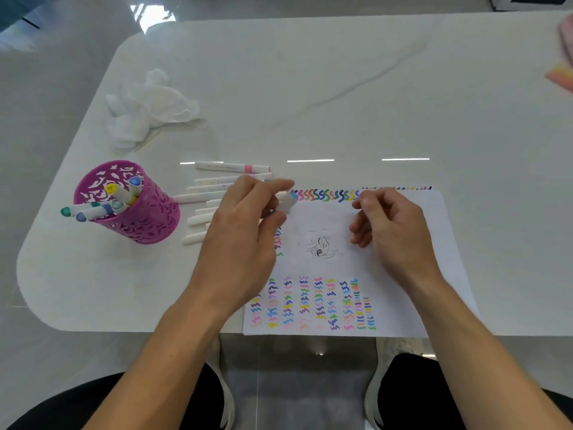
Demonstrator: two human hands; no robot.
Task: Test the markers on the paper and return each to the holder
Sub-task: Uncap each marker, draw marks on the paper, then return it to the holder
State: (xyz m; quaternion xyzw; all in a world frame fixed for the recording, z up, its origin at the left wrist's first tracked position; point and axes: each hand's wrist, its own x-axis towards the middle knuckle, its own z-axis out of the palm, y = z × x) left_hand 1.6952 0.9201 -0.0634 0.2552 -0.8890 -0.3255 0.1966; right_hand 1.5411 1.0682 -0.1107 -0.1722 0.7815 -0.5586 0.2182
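Note:
A white sheet of paper [400,274] lies at the table's near edge, covered with rows of coloured squiggles and a small pencil sketch. My left hand [245,237] hovers over the paper's left edge and grips a white marker [288,202] with a blue end. My right hand [387,225] rests on the paper with its fingers curled; whether it holds anything is hidden. A magenta cut-out holder [145,212] stands at the left with several markers [93,209] in it. A row of white markers [214,181] lies on the table between holder and paper.
Crumpled white tissue [148,110] lies behind the holder. A pink and orange object [562,72] sits at the table's far right edge. The white table [341,88] has a rounded left corner, and my knees are below its near edge.

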